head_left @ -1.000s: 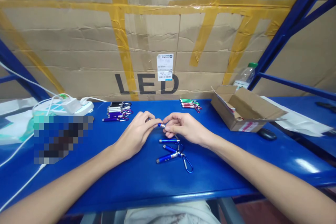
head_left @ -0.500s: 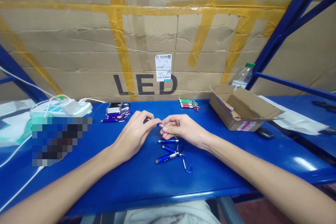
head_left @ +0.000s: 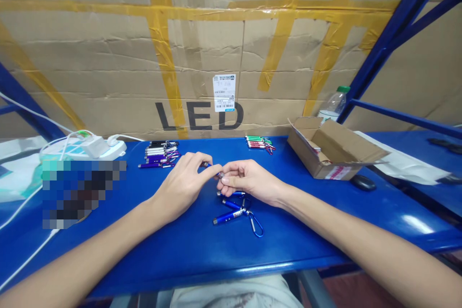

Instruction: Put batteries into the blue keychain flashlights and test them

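Both of my hands meet over the middle of the blue table point(head_left: 187, 250). My left hand point(head_left: 186, 185) and my right hand point(head_left: 247, 180) pinch the two ends of one small blue keychain flashlight point(head_left: 217, 173), fingers closed on it. Just below the hands lie more blue flashlights point(head_left: 231, 213) with blue carabiner clips point(head_left: 255, 225), loose on the table. Most of the held flashlight is hidden by my fingers.
A row of black and purple flashlights point(head_left: 159, 154) lies at the back left, green and red ones point(head_left: 260, 143) at the back middle. An open cardboard box point(head_left: 330, 149), a plastic bottle point(head_left: 334, 105) and a black mouse point(head_left: 363, 182) stand right. A power strip point(head_left: 88, 148) with cables sits left.
My hands have drawn slightly closer together around the held flashlight, so less of it shows. The loose flashlights on the table have not moved.
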`<state>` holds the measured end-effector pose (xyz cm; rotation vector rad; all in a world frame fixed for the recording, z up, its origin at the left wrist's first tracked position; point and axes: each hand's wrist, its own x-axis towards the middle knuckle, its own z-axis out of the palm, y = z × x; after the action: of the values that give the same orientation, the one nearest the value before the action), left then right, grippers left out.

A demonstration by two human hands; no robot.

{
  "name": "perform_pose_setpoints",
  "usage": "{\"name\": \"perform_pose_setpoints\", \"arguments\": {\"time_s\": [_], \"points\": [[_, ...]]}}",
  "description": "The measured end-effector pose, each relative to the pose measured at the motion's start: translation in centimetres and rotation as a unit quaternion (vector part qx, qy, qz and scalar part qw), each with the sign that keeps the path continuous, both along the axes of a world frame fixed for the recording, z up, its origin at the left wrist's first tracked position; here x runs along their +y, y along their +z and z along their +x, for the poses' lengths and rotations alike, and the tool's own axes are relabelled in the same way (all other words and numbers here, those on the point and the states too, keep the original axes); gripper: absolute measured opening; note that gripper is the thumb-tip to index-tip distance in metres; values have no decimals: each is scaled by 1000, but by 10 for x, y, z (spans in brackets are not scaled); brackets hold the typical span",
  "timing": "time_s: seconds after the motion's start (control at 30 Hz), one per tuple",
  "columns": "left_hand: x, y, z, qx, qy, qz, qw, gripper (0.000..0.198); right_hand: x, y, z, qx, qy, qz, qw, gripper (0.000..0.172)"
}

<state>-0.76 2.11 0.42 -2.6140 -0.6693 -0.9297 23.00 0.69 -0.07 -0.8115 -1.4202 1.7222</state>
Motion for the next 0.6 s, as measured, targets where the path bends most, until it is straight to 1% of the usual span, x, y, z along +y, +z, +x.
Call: {"name": "perform_pose_setpoints", "arguments": {"time_s": [0.07,0.13,0.3,0.37,0.47,0.6], "points": [[-1,2,1,6,1,2,1000,38,-1,0,-1,-2,11,11,1000,35],[-1,3,2,3,-1,-20,1000,36,-3,0,-2,0,15,11,1000,35],[1,3,3,-39,-12,-137,990,29,-3,1,-1,4,-3,5,1000,38],[2,3,3,-57,-19,-167,984,27,-2,3,1,-1,-20,15,1000,39],[2,4,2,-75,-31,-185,979,24,-1,7,3,-17,-41,49,998,42],[2,4,1,-90,-34,-183,978,22,-1,8,3,-42,-51,120,991,46]]}}
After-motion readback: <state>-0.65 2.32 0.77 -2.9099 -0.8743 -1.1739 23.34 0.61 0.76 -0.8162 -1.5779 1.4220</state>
